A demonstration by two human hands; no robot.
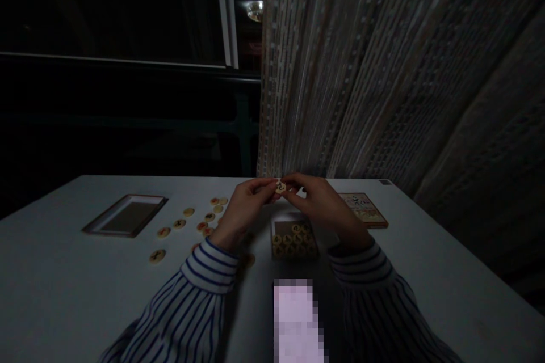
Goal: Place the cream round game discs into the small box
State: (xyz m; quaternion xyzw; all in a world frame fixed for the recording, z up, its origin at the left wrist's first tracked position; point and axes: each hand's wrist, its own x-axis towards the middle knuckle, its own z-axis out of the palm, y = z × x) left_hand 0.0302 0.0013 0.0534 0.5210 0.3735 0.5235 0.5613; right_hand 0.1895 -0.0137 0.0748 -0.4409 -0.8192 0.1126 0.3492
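Both my hands meet above the table and pinch one round wooden game piece between their fingertips. My left hand grips it from the left, my right hand from the right. Just below them sits a small open box holding several similar round pieces. More round pieces with red or dark marks lie scattered on the table left of my left hand. Both wrists wear striped sleeves.
A flat box lid lies at the left of the pale table. A printed card or board lies right of my right hand. A patterned curtain hangs behind; a dark window is at the left.
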